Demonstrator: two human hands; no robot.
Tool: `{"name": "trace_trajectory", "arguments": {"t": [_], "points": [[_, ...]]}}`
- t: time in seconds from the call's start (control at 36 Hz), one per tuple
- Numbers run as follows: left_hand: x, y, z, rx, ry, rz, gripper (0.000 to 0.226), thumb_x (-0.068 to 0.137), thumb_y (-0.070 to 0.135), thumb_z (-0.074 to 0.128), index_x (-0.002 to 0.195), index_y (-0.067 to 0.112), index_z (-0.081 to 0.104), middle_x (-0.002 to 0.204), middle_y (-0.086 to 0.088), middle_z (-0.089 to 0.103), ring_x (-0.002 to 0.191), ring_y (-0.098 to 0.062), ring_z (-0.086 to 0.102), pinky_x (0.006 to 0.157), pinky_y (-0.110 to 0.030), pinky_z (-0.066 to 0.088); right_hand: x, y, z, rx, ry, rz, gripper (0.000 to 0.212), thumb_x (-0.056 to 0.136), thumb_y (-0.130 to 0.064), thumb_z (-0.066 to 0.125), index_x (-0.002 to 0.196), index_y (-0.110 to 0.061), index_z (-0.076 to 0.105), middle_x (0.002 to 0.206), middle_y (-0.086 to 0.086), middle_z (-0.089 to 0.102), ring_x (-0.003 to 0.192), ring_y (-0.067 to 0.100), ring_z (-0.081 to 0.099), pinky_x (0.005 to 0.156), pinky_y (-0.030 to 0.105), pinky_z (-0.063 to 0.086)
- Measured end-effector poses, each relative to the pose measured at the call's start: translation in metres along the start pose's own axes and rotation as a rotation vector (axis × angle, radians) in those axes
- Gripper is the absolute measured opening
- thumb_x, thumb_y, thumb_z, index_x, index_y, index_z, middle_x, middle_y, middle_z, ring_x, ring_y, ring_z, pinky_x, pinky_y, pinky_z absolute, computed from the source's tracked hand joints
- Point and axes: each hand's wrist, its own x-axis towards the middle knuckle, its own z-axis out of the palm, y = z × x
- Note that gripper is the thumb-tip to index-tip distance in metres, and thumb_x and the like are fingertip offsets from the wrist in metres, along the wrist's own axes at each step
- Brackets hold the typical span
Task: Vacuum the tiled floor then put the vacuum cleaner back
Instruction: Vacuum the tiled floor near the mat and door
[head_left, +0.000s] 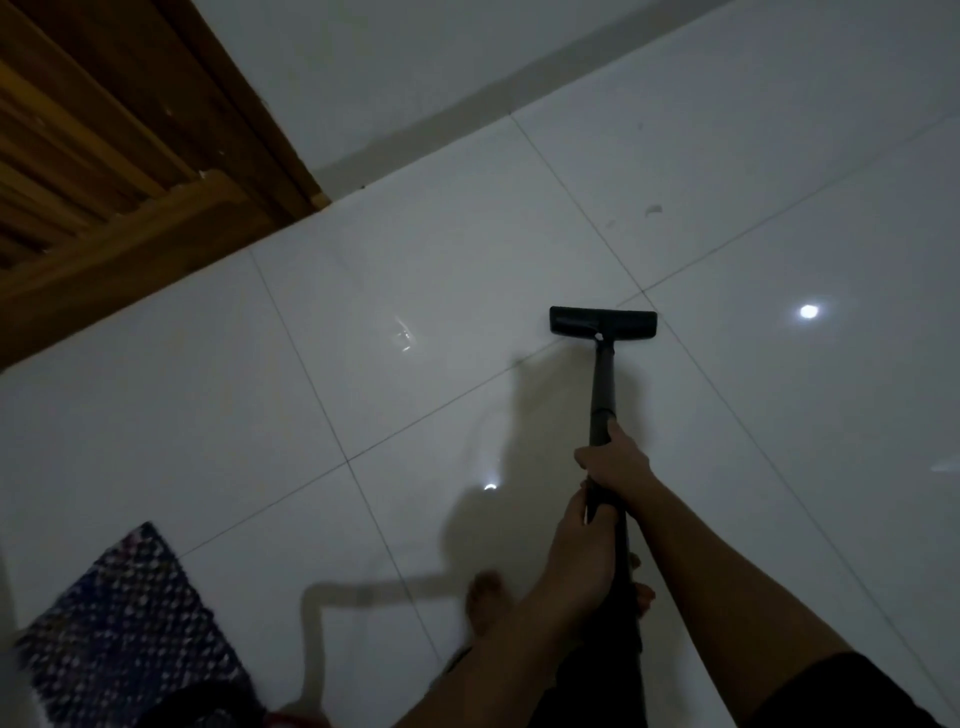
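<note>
We see a glossy white tiled floor (415, 270) carrying a black vacuum head (603, 322), a patterned mat (130, 623) and our bare foot (485, 603).

I read floor tiles (426, 291) glossy white, thin grey grout | vacuum head (603, 322) and wand black | mat (130, 618) left of wand — dark blue, white-speckled weave | door (104, 171) beyond mat — golden-brown wood

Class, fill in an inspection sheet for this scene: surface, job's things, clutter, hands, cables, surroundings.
Surface: glossy white tiled floor, lamp glare spots.
Job's things: black wand; floor head flat on the tiles at a grout crossing.
Clutter: small scrap beyond the head; woven mat lower left.
Hands: right hand grips the wand ahead of the left hand; both shut.
Cables: nothing seen clearly; only a hose-like shadow.
Surroundings: wooden door, white wall.
</note>
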Motion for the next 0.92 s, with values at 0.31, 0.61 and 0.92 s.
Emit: {"name": "trace_trajectory", "arguments": {"t": [0.31,0.61,0.92], "points": [[-0.042,-0.022,-0.010,-0.033,0.061,-0.047,0.033,0.101,0.031,0.033,0.132,0.030,0.044,0.078,-0.014,0.049,0.043,-0.016,0.046,0.033,-0.015,0.040,-0.034,0.016,0.029,-0.047,-0.054,-0.015,0.077,0.091,-0.016,0.053,0.155,-0.017,0.009,0.133,0.019,0.049,0.061,0.010,0.045,0.048,0.020,0.037],[-0.044,-0.036,-0.053,-0.181,0.181,0.025,0.032,0.100,0.027,0.034,0.128,0.027,0.049,0.070,-0.006,0.052,0.049,-0.015,0.052,0.046,-0.027,0.043,-0.047,-0.015,0.081,-0.125,-0.166,-0.096,0.077,0.090,-0.015,0.053,0.155,-0.017,0.011,0.136,0.019,0.047,0.075,0.017,0.054,0.058,0.021,0.042],[-0.029,-0.016,-0.051,-0.126,0.107,0.008,0.038,0.101,0.031,0.033,0.139,0.031,0.038,0.077,-0.011,0.050,0.048,-0.016,0.052,0.037,-0.021,0.044,-0.031,-0.026,0.065,-0.077,-0.100,-0.075,0.076,0.091,-0.016,0.055,0.154,-0.017,0.012,0.135,0.018,0.049,0.062,0.010,0.048,0.045,0.017,0.034]]}}
